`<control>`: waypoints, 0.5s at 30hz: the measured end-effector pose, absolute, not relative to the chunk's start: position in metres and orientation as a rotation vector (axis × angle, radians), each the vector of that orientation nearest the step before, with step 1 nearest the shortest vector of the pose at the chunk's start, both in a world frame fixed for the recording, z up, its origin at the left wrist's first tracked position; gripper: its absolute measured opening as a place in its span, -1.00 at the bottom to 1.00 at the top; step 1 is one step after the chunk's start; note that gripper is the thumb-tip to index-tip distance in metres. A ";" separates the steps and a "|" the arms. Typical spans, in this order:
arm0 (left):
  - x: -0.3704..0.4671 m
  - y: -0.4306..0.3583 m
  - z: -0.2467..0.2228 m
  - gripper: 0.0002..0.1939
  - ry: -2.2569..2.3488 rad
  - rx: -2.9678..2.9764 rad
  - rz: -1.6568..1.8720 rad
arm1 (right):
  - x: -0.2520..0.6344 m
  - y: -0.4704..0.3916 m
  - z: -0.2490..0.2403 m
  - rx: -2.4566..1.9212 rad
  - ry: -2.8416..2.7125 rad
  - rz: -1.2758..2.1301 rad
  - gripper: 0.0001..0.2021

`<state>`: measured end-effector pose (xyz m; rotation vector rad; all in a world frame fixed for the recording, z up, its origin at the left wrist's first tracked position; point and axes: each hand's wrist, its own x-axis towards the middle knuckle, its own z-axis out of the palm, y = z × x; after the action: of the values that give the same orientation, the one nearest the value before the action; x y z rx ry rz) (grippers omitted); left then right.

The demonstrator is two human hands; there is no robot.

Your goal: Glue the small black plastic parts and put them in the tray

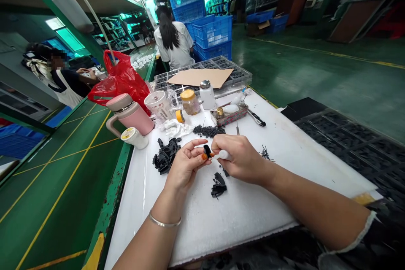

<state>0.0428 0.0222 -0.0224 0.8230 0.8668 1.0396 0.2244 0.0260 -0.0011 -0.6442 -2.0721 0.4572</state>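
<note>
Between the fingertips of my left hand [189,161] is a small black part [207,150]. My right hand [242,159] is closed around a small white bottle [225,155], its tip end close to the black part. A heap of black pieces [166,155] lies left of my left hand, and a few more black pieces [218,186] lie just below both hands. Beyond them is a pile of tiny black rings [209,131]. Thin black pins [265,152] are scattered beyond my right forearm.
Across the white work surface [202,228] stand a pink mug [139,118], a clear jug [160,107], a yellow-lidded jar [190,103], a white bottle [207,96], a small box [232,114] and a cutter [257,118]. A red bag [123,80] is behind. Two people sit further back.
</note>
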 end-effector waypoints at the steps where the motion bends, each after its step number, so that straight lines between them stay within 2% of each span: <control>1: 0.043 0.022 -0.022 -0.48 0.866 0.798 1.050 | 0.224 0.026 -0.002 -0.618 -2.077 0.419 -0.75; 7: 0.046 0.020 -0.019 -0.49 0.883 0.820 1.118 | 0.219 0.027 -0.005 -0.573 -2.044 0.349 -0.73; 12: 0.050 0.018 -0.019 -0.53 0.883 0.883 1.251 | 0.215 0.023 -0.006 -0.734 -1.867 0.532 -0.81; 15: 0.051 0.018 -0.021 -0.49 0.863 0.842 1.251 | 0.213 0.021 -0.006 -0.776 -1.827 0.558 -0.82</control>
<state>0.0509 0.0184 -0.0207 0.8424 0.8634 1.2513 0.2134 0.0214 -0.0055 -0.7758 -1.8275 0.5579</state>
